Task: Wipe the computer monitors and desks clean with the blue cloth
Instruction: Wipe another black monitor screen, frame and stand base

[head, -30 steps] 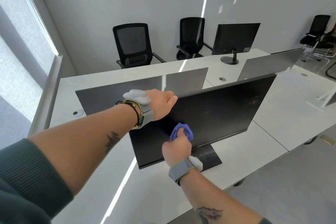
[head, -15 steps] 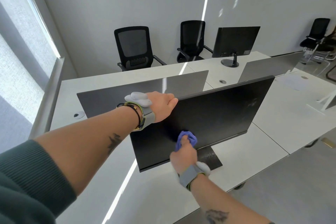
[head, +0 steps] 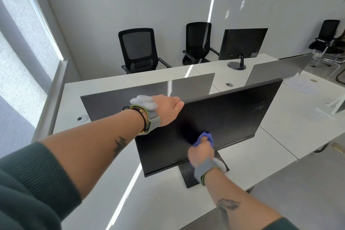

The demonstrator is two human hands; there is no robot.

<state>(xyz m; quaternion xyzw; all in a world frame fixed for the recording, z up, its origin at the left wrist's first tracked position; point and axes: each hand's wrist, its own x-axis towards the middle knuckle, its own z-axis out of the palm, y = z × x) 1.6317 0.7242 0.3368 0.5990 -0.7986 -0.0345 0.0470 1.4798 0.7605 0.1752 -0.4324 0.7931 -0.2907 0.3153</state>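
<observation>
Just bunched blue cloth [head: 205, 139] against dark monitor [head: 229, 117]

- The top edge of the near monitor [head: 229, 115] is being gripped by the left hand [head: 168, 107].
- The blue cloth [head: 206, 138] is being held bunched against the lower screen by the right hand [head: 200, 152].
- The near monitor is being carried by the white desk [head: 158, 201].
</observation>
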